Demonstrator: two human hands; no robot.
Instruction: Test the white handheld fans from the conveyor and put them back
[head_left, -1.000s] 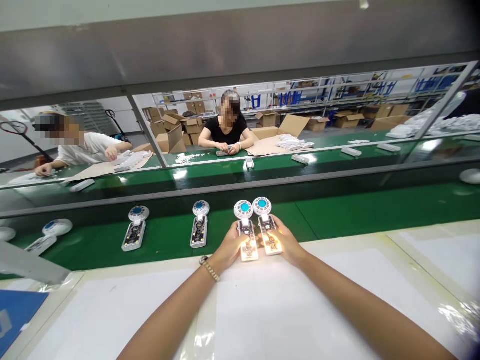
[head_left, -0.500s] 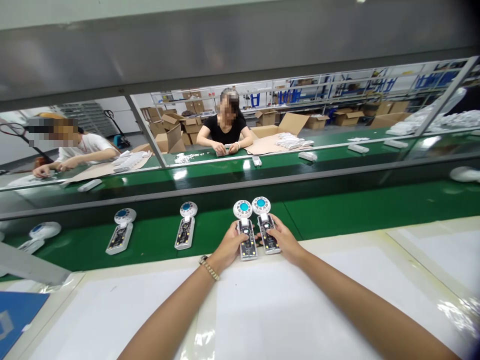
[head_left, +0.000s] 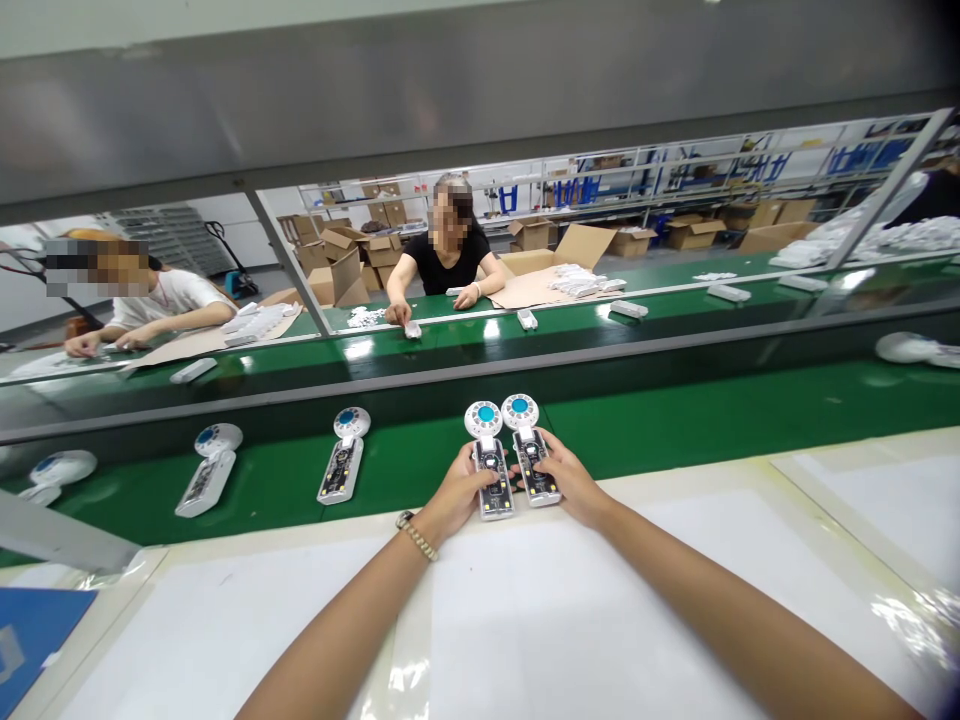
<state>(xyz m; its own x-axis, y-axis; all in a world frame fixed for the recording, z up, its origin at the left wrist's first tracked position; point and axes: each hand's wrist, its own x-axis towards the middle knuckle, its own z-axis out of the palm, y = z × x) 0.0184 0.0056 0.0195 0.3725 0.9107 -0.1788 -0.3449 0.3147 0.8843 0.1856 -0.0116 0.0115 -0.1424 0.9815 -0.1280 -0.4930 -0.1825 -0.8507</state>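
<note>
Two handheld electronic units lie side by side on the green conveyor belt point(head_left: 660, 415), each with a round white head, a blue centre and a transparent body showing a circuit board. My left hand point(head_left: 463, 488) grips the left unit point(head_left: 493, 480) at its side, and a beaded bracelet circles that wrist. My right hand point(head_left: 570, 478) grips the right unit point(head_left: 536, 467) in the same way. Their lights are dark. Parts of both units are hidden by my fingers.
Several similar units point(head_left: 341, 470) lie on the belt to the left. A white work mat point(head_left: 570, 610) lies in front, with a blue folder point(head_left: 30, 640) at lower left. Behind a glass divider point(head_left: 675, 290), co-workers handle parts at another green belt among cardboard boxes.
Both units glowed brightly one second ago and are now dark. The other units on the belt have moved left. A co-worker's hand has reached forward to the far belt.
</note>
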